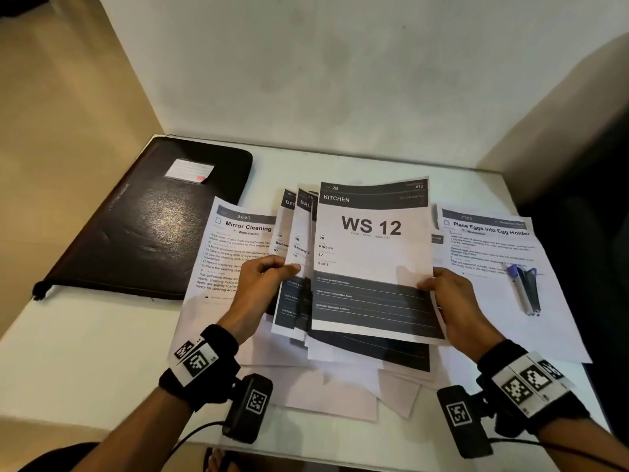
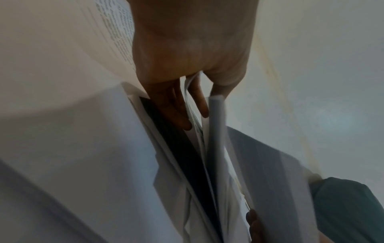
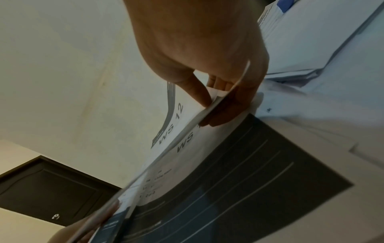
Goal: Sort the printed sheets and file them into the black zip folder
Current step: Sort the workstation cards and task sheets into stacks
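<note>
Both wrists sit nearest, each strapped in a black band with printed markers. Beyond them the white table [image 1: 85, 352] fills the scene, pushed against a pale wall. On its far left lies the black zip folder [image 1: 146, 226], closed and flat, a small label on its cover. Loose printed sheets [image 1: 340, 393] spread across the middle and right of the table in an untidy heap. At the left of that heap lies the "Mirror Cleaning" sheet [image 1: 238, 247]; at the right, the "Place Eggs into Egg Holder" sheet [image 1: 490, 247]. I hold a fan of sheets lifted above the heap, the "WS 12" kitchen sheet [image 1: 371, 253] in front. My left hand [image 1: 262, 284] pinches the fan's left edge, thumb on top, with fingers slipped between separate sheets behind. My right hand [image 1: 456, 301] clamps the right edge of the kitchen sheet between thumb and fingers. A marker with a blue cap [image 1: 524, 287] rests on the egg sheet, just right of my right hand.
</note>
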